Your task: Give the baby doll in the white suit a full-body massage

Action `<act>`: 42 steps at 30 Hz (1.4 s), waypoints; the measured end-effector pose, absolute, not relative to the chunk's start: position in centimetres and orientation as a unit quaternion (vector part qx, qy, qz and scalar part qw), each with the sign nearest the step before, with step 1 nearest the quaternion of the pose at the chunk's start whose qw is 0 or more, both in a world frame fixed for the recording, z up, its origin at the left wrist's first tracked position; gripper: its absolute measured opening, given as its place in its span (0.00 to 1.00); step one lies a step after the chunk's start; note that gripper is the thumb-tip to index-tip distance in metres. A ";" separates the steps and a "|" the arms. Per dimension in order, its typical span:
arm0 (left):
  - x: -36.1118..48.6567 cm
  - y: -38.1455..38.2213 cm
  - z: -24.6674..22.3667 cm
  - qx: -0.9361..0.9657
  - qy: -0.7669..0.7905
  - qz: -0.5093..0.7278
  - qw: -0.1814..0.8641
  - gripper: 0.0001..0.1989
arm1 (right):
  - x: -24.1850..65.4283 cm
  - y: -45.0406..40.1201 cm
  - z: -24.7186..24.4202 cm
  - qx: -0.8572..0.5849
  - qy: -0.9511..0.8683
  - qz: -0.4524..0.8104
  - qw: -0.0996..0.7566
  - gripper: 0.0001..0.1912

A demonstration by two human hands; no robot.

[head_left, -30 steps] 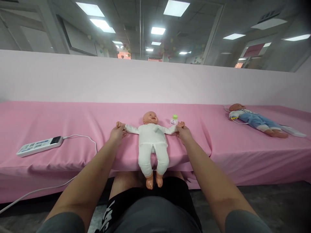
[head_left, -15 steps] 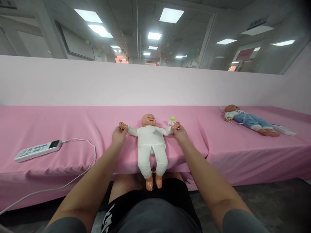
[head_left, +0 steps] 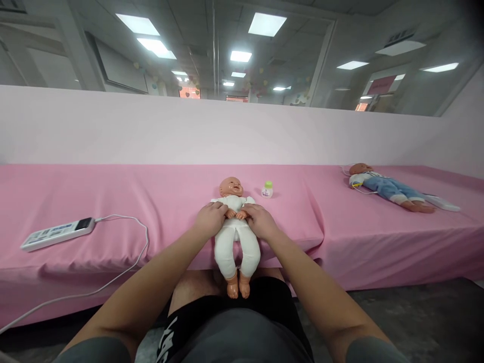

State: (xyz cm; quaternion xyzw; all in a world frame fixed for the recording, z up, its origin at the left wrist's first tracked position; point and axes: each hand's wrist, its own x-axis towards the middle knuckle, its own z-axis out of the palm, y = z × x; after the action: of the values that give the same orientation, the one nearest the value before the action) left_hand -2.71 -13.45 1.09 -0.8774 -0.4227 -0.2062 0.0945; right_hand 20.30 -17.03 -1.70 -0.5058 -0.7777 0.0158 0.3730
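A baby doll [head_left: 237, 242] in white clothes lies on its back on the pink-covered bed, its feet hanging past the front edge above my lap. My left hand [head_left: 212, 220] is closed around the doll's arm at the left of the picture. Around the other arm, my right hand [head_left: 259, 221] is closed in the same way. Both doll hands are drawn together over its belly. A small bottle with a green cap [head_left: 267, 190] stands just right of the doll's head, apart from my hands.
A white power strip [head_left: 58, 234] lies on the left of the pink sheet [head_left: 181, 176], its cord [head_left: 124, 272] running off the front edge. Far right lies a second doll [head_left: 393, 189] in blue trousers. Behind the bed rises a pale wall [head_left: 242, 132] with windows above.
My hands have brought the doll's arms inward from stretched out at its sides to folded over its belly. The bottle now shows fully.
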 end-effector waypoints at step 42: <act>-5.7 -11.0 0.8 -0.844 -0.362 -0.350 -0.185 0.14 | 23.1 -14.7 -1.9 -0.353 -0.829 0.009 0.433 0.23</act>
State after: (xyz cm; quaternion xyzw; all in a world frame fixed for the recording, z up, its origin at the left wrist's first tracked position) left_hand -5.73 -11.04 0.83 -0.8440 -0.3615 -0.3505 -0.1849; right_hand 23.10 -14.73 -1.90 -0.3528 -0.8293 0.0086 0.4333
